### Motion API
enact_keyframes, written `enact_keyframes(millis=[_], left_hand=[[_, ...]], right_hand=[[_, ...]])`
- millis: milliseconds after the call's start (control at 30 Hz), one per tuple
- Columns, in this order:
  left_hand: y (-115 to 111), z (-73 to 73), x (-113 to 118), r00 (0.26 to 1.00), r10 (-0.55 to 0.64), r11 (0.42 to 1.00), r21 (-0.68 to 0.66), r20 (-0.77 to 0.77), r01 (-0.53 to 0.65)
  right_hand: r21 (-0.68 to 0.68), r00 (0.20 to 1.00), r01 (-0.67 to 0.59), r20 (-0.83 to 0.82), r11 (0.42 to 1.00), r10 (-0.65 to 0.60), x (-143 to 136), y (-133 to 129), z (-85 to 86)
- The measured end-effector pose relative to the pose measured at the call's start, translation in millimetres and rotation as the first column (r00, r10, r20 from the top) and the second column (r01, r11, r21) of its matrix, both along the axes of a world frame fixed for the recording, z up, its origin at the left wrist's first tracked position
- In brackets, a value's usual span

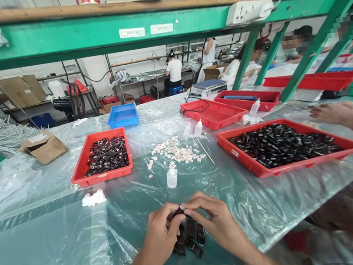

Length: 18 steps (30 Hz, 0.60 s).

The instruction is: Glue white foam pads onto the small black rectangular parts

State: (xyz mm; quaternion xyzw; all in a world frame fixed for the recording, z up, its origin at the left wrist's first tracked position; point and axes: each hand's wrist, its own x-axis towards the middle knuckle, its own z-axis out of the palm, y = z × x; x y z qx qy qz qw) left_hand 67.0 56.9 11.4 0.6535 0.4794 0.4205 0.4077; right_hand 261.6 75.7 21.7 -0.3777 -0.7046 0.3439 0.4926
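Note:
Near the front of the table, my left hand [159,230] is closed around a small glossy black part [175,213]. My right hand [214,216] meets it fingertip to fingertip, pinching a small white piece [182,207] against the part's end. Fingers hide much of both. Several similar black parts [191,232] lie loose on the plastic sheet just beneath my hands. Beyond them stands a small clear squeeze bottle [172,178], upright. Behind the bottle, small pale pieces [181,151] are scattered in a heap, with a thin wooden stick [206,152] beside it.
Red trays of black parts stand left [123,172] and right [262,172]. A crumpled white tissue [93,198] lies left. Further back are a blue tray [123,114] and a red tray [214,116]. A green shelf beam [88,32] crosses above. Another person's hand [333,112] is at right.

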Motion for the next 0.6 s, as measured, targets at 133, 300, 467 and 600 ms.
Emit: enact_keyframes(millis=[133,300,467,600], left_hand=[[1.1,-3.5,-0.8,0.997,0.072,0.997,0.037,0.002,-0.072],[7.7,-11.4,-9.1,0.993,0.114,0.99,0.089,-0.043,-0.11],[16.2,-11.1,-13.0,0.994,0.076,0.996,0.044,-0.075,-0.073],[21.6,-13.0,-16.1,0.979,0.114,0.985,0.15,-0.167,-0.089]], right_hand=[[0.008,0.996,-0.059,0.07,0.998,0.058,-0.5,-1.7,8.9],[0.03,0.976,-0.164,0.152,0.986,0.157,2.6,-6.1,25.8],[0.03,0.919,-0.252,0.32,0.967,0.23,26.0,24.5,41.4],[0.111,0.894,0.107,0.425,0.988,-0.144,65.8,113.0,48.8]])
